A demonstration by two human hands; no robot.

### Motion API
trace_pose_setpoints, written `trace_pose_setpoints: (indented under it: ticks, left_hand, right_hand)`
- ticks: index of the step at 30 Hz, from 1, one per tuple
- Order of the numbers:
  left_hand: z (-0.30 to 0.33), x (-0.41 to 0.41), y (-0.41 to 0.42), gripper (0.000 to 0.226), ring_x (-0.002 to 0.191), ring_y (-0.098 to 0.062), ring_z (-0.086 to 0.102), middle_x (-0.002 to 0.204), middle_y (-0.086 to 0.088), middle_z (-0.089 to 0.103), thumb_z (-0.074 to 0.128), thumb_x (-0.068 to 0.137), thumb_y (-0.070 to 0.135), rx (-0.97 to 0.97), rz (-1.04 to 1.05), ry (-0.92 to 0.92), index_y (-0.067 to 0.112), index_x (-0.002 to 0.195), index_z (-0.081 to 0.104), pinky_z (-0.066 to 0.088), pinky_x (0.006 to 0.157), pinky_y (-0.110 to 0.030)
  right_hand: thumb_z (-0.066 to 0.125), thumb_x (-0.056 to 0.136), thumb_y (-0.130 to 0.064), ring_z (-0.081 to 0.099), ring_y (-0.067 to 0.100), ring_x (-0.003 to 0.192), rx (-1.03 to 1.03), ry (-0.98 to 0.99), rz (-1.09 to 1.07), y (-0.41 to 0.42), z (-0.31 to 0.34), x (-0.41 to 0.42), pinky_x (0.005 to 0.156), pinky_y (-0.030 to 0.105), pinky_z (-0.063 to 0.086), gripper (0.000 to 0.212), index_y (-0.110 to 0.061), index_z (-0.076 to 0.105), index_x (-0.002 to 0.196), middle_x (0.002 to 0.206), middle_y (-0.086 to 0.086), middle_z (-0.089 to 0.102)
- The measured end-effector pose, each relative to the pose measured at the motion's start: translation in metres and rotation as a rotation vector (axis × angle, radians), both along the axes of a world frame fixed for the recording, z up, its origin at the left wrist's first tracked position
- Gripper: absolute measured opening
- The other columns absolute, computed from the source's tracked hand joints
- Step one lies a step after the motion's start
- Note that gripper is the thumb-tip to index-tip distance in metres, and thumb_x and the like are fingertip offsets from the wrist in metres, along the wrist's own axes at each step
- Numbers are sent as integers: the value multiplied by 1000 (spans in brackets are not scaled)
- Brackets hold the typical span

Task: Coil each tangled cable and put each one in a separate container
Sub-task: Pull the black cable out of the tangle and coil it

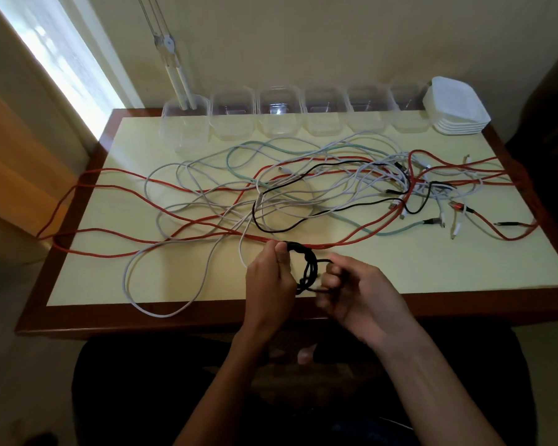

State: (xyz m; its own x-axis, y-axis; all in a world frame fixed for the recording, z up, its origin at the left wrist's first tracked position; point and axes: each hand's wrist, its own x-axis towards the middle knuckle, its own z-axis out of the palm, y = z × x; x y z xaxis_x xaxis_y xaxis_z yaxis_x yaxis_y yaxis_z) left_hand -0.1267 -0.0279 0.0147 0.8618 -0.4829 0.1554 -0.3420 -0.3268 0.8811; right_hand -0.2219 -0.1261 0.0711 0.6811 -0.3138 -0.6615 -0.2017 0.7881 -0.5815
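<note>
Black cable coil sits just above the near edge of the bench, centre, held between both hands. Left hand has its fingers curled round the coil's left side, thumb on top of the loops. Right hand has its fingers curled tight on the coil's right side; motion blur there, so exact pinch point unclear.

Rest of the tangle spreads across the bench behind the hands: red cables run the full width and loop off the left edge; white cables form big loops left of centre, one hanging past the near edge; a teal cable arcs toward the far side; another black cable loops through the middle. Connector ends bunch at the right.

Clear containers stand in a row along the far edge, touching or nearly so. Stack of white lids at the far right corner.

Bench: pale cream top, dark wood border. Cream wall behind. Bright window at far left, cords with white pulls hanging down into the leftmost container. Person's dark-clad lap below the near edge.
</note>
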Motion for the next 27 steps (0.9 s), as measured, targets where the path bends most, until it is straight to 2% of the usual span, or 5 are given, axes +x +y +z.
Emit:
trace_pose_setpoints:
  ticks: [6, 11, 15, 24, 27]
  left_hand:
    - [8, 1, 2, 33, 54, -6, 43, 64, 4, 48, 32, 105, 24, -18, -44, 188, 14, 84, 55, 33, 49, -21]
    - [33, -4, 1, 35, 54, -10, 39, 61, 2, 40, 31, 106, 28, -462, -52, 962, 12, 78, 45, 34, 57, -26]
    - [37, -6, -1, 34, 55, -11, 38, 63, 0, 39, 34, 104, 30, -630, -41, 1204, 14, 76, 44, 36, 63, -26]
    - [34, -12, 4, 37, 68, -15, 53, 74, -1, 54, 31, 106, 28, -293, -48, 777, 13, 81, 52, 48, 61, -26]
    - [32, -13, 2, 36, 88, -33, 65, 94, -16, 64, 32, 106, 30, -202, -77, 631, 17, 91, 62, 58, 74, -47]
  right_hand:
    - [61, 91, -19, 21, 6, 33, -147, -32, 191, -13, -10, -12, 32, 14, 16, 18, -3, 62, 84, 45, -3, 27]
    - [68, 90, -19, 53, 9, 57, -1178, 24, 165, 0, -26, -11, 52, 26, 45, 14, -25, 65, 78, 62, -3, 59]
    - [75, 83, -10, 58, 1, 86, -1447, 13, -15, 7, -33, -8, 70, 8, 43, 13, -22, 71, 81, 86, -8, 62]
    - [64, 94, -20, 71, 9, 84, -909, 220, 3, 21, -17, 1, 80, 40, 60, 13, -20, 76, 98, 84, -5, 76]
    - [70, 87, -31, 73, 22, 90, -578, 178, 13, 28, -8, 4, 84, 54, 57, 24, -22, 70, 109, 90, 3, 76]
